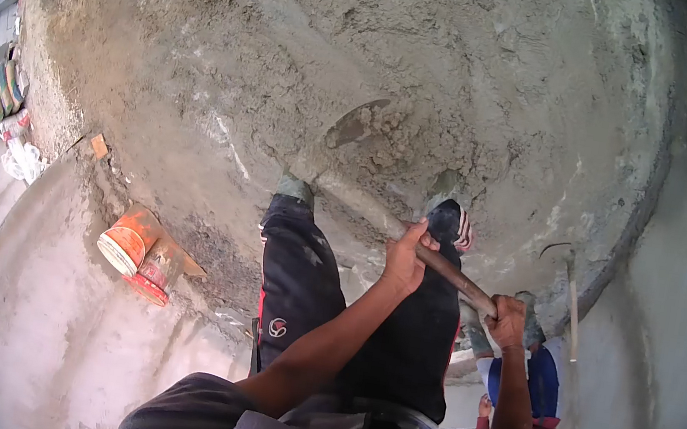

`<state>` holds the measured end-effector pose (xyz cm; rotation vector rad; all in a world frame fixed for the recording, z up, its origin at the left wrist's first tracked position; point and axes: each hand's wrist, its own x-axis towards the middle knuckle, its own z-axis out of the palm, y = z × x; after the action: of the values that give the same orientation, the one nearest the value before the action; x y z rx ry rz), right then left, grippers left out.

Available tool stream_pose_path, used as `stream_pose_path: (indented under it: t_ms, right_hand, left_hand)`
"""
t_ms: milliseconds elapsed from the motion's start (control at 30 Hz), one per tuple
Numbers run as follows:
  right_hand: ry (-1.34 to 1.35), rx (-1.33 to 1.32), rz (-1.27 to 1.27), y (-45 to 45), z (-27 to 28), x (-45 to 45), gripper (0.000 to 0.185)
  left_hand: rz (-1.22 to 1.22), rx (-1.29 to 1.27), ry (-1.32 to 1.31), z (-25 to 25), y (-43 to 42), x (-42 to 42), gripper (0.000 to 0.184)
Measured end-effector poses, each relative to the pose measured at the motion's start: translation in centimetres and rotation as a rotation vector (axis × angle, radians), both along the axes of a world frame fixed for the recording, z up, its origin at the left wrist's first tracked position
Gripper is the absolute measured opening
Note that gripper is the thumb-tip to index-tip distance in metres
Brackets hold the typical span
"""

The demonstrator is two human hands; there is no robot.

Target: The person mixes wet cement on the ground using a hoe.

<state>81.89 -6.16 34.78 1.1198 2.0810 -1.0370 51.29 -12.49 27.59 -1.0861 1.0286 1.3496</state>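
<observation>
A hoe lies slantwise in front of my legs, its long wooden handle (459,281) running from upper left to lower right. Around the middle of the handle, my left hand (409,257) is closed. My right hand (507,322) grips it near its lower right end. The hoe's blade (358,123) rests in wet grey mortar (424,142), with its lower edge partly buried. Mortar coats the far part of the handle. My feet stand in the mix, one on each side of the handle.
Orange buckets (129,239) stand at the left beside the mortar's edge. Farther left are striped sacks (1,98) and a white bag (22,162). A long-handled tool with a curved head (572,304) lies at the right. Another person (543,387) is close by at lower right.
</observation>
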Motion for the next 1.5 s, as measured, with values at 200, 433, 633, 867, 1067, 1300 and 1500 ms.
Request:
stream_pose_path:
  t_ms: [200, 433, 633, 867, 1067, 1300, 1500]
  right_hand:
    - [-0.039, -0.211, -0.119, -3.0, 10.9, -0.1, 0.033]
    - [-0.186, -0.375, -0.579, -3.0, -1.0, -20.5, 0.036]
    - [-0.128, -0.272, -0.621, -8.9, -6.1, -20.7, 0.035]
    - [0.247, -0.008, -0.714, -2.8, -12.3, -23.5, 0.029]
    - [0.252, -0.392, -1.23, -2.4, -10.0, -32.0, 0.021]
    - [-0.079, -0.492, -0.721, -15.8, 5.2, -19.3, 0.032]
    - [0.083, -0.401, -0.457, -12.4, -0.5, -24.7, 0.035]
  left_hand:
    - [-0.103, -0.043, -0.019, 10.0, -1.4, -2.2, 0.014]
    - [-0.624, -0.358, -0.002, -18.2, 8.0, -10.6, 0.009]
    - [-0.827, -0.363, 0.383, -16.9, 10.6, -12.1, 0.017]
    - [-0.714, -0.011, 0.791, -7.3, 22.7, -17.2, 0.017]
    - [-1.382, -0.2, 0.743, -18.1, 25.6, -16.1, 0.041]
    - [-0.976, -0.292, 0.304, -12.4, -1.5, -7.5, 0.032]
    - [-0.635, -0.428, 0.697, -2.3, 2.6, -22.2, 0.013]
